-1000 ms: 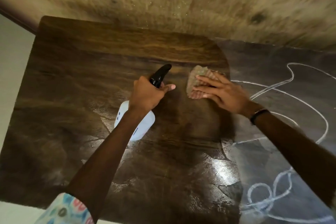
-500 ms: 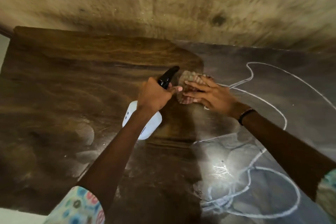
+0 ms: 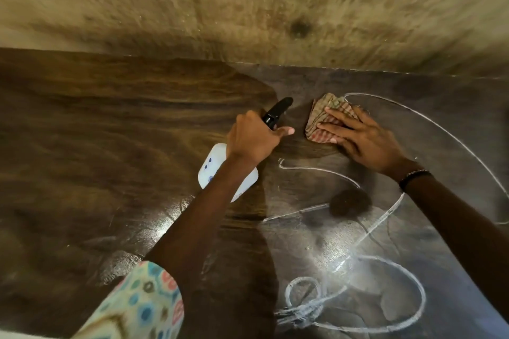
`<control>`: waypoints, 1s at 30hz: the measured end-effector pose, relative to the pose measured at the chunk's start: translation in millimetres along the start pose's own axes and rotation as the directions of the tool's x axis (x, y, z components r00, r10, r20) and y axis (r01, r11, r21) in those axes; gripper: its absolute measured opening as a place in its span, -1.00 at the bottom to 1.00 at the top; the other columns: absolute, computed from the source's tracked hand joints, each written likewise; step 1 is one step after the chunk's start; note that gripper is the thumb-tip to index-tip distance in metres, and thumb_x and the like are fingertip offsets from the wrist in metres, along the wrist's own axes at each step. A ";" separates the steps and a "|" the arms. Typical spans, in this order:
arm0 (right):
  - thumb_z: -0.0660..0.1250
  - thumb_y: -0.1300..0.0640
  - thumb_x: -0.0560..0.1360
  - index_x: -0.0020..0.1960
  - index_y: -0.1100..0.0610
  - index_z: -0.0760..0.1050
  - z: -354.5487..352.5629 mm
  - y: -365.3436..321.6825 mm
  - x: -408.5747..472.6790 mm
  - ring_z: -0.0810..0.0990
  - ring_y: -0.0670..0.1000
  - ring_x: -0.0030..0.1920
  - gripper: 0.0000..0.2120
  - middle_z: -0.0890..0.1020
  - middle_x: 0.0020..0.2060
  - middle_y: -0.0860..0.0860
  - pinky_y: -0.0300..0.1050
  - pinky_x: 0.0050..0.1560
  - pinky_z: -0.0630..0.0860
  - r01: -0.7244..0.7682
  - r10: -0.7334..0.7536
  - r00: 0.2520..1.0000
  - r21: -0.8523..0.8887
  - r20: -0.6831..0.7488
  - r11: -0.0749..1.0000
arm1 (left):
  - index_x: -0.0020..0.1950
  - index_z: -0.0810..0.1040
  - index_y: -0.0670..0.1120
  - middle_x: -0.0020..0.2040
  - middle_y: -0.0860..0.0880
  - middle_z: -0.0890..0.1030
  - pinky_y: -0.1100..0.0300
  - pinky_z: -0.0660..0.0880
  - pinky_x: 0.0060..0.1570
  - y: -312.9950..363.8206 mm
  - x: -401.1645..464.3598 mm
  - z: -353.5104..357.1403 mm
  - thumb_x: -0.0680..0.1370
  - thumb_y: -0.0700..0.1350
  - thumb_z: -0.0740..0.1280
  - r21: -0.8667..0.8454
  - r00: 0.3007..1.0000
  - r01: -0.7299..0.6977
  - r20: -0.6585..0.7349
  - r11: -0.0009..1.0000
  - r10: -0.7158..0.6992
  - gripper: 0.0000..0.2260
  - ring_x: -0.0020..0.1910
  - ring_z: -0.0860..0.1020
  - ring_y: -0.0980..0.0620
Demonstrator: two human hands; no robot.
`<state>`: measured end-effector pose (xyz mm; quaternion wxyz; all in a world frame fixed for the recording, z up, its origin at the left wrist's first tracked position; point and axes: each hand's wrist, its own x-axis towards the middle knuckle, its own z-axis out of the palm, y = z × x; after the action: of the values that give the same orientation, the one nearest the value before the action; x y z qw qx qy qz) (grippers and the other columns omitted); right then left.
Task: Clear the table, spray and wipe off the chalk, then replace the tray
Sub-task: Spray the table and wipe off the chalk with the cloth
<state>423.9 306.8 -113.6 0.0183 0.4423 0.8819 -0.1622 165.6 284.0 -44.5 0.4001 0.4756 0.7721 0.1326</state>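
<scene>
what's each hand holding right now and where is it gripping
The left hand grips the spray bottle around its neck, below the black trigger head. The right hand presses flat on the cloth, not gripping it.

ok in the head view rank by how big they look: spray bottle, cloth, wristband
1. spray bottle, though the left hand and arm cover part of it
2. cloth, partly under the right hand
3. wristband
</scene>
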 end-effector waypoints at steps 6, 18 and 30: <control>-0.04 -0.10 0.59 0.43 -0.12 0.30 -2.8 12.3 18.2 0.27 0.30 0.40 -0.56 0.24 0.49 -0.04 0.28 0.27 0.40 -0.037 0.037 0.999 0.023 -0.013 0.999 | 0.05 0.55 -0.17 0.00 -0.14 0.62 0.04 0.54 -0.07 2.9 14.0 -6.4 0.31 0.26 0.46 0.006 0.992 0.057 -0.116 0.998 -0.056 -0.44 -0.01 0.60 -0.11; 0.14 0.03 0.61 0.46 -0.12 0.24 -14.6 -79.6 182.2 0.04 0.22 0.50 -0.58 0.13 0.53 -0.06 0.21 0.38 0.27 -0.060 0.056 0.998 0.141 0.030 0.988 | -0.20 0.57 -0.07 -0.21 -0.01 0.63 0.06 0.58 -0.09 -15.0 29.0 -43.3 0.29 0.17 0.52 -0.189 0.988 0.061 -0.125 0.980 -0.085 -0.65 -0.16 0.62 0.01; 0.09 -0.02 0.62 0.39 -0.13 0.37 5.3 -39.9 94.5 0.28 0.14 0.44 -0.64 0.32 0.46 -0.05 0.10 0.32 0.40 0.223 -0.219 0.972 0.047 -0.087 0.974 | -0.17 0.62 -0.08 -0.28 0.08 0.61 0.27 0.48 -0.24 -37.4 21.2 -55.7 0.31 0.14 0.52 -0.199 0.988 0.047 -0.135 0.979 -0.075 -0.68 -0.23 0.60 0.12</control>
<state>334.5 356.2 -124.4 -0.0483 0.3481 0.9207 -0.1698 95.8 292.5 -40.9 0.3927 0.3996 0.7960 0.2291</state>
